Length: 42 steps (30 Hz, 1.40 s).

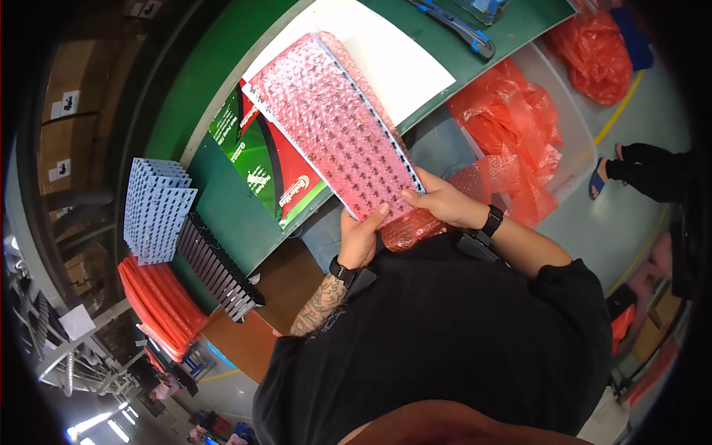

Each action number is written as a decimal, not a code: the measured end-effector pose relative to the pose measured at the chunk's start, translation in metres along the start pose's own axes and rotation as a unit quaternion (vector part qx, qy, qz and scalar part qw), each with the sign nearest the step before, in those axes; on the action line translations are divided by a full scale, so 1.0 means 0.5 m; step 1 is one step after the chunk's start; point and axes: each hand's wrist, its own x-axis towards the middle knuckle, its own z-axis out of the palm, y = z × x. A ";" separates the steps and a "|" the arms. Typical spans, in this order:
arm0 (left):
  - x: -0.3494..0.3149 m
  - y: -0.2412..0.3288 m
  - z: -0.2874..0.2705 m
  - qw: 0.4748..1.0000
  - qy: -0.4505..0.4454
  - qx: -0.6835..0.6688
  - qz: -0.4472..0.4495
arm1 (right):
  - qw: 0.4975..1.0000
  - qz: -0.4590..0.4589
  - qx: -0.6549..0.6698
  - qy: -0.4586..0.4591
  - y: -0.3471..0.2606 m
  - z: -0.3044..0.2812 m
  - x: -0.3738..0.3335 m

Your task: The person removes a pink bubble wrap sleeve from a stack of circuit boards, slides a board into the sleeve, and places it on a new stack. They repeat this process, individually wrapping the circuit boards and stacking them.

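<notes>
Head view: both hands grip the near end of a long board wrapped in pink bubble wrap (326,119), the left hand (359,241) pinching its left corner and the right hand (449,204) its right, thumbs on top, fingers mostly hidden underneath. The board lies slanted over a white sheet (397,70) and a green-and-red printed sheet (256,156) on the green tabletop (222,200). A blue knife (456,30) lies beyond. Pale boards (156,211) stand upright at left, beside a black rack (215,263).

Glossy, bumpy pink plastic bubble wrap (319,107); matt black cloth shirt (437,334); smooth green tabletop (211,200), perhaps rubber.
</notes>
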 end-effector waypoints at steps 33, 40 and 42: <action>0.013 0.019 -0.074 0.975 -0.215 0.058 0.008 | 0.994 -0.070 -0.022 0.076 0.050 0.017 0.002; -0.002 0.052 -0.044 0.981 -0.181 0.057 0.042 | 0.997 -0.030 0.050 0.050 0.009 0.036 -0.004; -0.005 0.059 -0.033 0.977 -0.185 0.088 0.059 | 0.996 -0.027 0.068 0.041 0.015 0.026 -0.001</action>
